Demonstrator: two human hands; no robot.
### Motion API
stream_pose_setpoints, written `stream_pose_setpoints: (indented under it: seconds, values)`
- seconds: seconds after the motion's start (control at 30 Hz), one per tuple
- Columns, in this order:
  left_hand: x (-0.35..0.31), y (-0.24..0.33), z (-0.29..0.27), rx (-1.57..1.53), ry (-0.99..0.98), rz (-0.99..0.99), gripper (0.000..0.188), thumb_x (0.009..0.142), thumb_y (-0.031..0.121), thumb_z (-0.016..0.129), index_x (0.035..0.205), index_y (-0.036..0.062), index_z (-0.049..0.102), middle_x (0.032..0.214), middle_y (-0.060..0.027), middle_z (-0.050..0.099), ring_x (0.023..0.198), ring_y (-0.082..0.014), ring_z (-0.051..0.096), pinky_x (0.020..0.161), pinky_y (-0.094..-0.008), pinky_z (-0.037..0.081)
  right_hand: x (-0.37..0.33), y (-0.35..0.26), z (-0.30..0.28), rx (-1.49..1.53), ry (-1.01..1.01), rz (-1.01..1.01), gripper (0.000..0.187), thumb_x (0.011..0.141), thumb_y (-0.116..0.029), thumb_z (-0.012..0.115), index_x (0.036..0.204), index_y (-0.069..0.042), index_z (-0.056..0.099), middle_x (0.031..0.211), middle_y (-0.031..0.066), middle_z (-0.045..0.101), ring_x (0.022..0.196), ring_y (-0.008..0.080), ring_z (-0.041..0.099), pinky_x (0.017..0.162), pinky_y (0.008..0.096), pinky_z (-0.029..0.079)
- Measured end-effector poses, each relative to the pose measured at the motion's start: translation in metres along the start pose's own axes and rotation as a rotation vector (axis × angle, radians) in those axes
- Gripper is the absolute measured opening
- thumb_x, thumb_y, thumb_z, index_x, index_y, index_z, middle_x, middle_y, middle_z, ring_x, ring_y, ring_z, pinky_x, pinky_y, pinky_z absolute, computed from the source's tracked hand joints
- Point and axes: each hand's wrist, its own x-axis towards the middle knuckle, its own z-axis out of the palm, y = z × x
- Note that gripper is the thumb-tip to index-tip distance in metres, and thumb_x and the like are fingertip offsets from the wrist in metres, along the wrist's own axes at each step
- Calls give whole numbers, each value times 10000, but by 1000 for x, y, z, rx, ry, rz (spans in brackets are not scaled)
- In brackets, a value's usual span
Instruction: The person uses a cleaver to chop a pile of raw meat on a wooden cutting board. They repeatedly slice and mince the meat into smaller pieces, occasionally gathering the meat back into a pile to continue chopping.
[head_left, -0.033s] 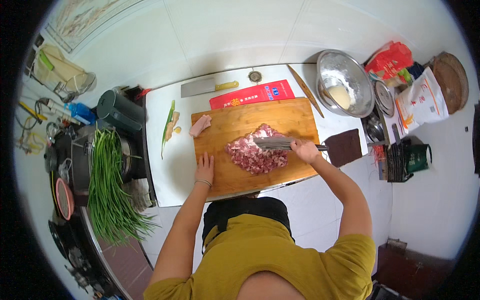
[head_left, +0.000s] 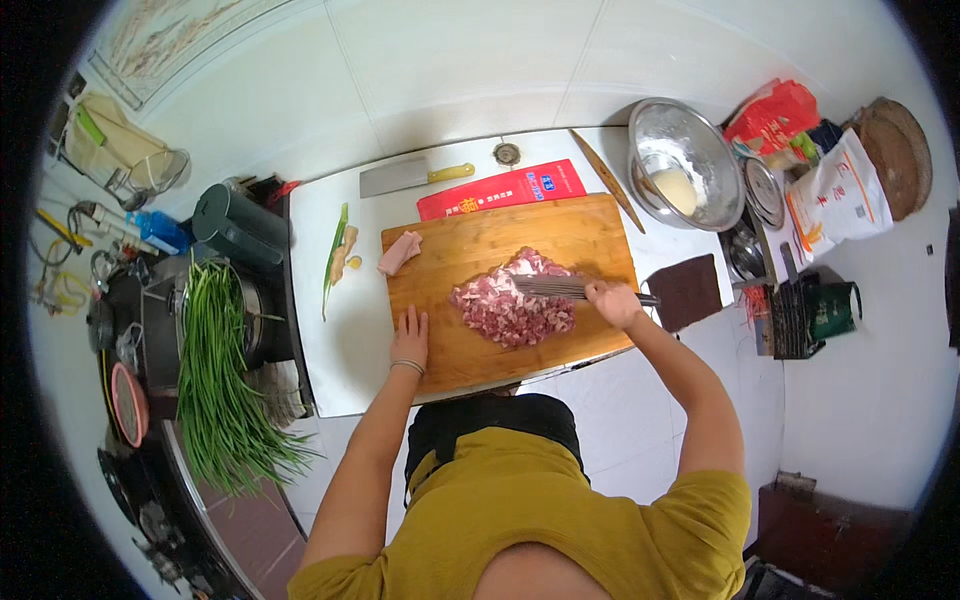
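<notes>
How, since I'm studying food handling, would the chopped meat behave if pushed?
The chopped meat would probably spread, being a heap of small pieces. Its pale, fatty-looking bits suggest it may be slippery. Lying low on the wooden cutting board, it seems unlikely to roll.

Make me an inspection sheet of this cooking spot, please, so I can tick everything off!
Surface: wooden board on a white table.
Job's things: chopped meat heaped on the board, knife blade over it; pink piece at the left.
Clutter: cleaver, flat red packet, metal bowl with a pale lump.
Hands: left hand flat on the board; right hand round the knife's handle.
Cables: cannot tell; details too small.
Surroundings: long green leaves left, white bag right.
</notes>
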Motion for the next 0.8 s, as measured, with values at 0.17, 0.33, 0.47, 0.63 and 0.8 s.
stream_pose_setpoints:
  seconds: [0.17,0.33,0.47,0.63,0.8]
  values:
    - [-2,4,-5,-62,-14,-16,1014,576,160,768,1386,77,166,1446,-177,81,1307,-340,180,1021,-355,302,-45,-29,-24,218,143,465,185,851,-180,495,794,-4,510,625,171,594,564,295,614,504,414,480]
    - [-1,2,8,-68,91,7,608,819,139,472,1374,92,226,1442,-173,118,1293,-345,208,1007,-382,314,-26,-91,-95,894,368,863,267,870,-227,523,894,37,557,583,194,563,474,292,564,454,388,446]
    - [3,-4,22,-48,47,-13,621,834,195,507,1377,101,221,1440,-176,130,1281,-354,225,1006,-397,312,18,-154,-120,774,553,961,299,875,-249,488,930,40,536,683,275,573,668,423,574,575,473,445]
    - [9,3,14,-6,91,16,1193,470,277,834,1397,96,105,1447,-187,55,1295,-364,179,1030,-395,284,58,-195,43,712,141,993,317,839,-253,523,904,54,563,741,292,577,725,433,580,647,499,455]
    - [-3,0,7,-69,-98,-17,1301,395,294,869,1399,89,67,1445,-196,47,1299,-366,167,1033,-389,282,47,-178,-82,771,265,872,316,831,-258,533,837,56,564,727,305,568,729,442,576,664,507,451]
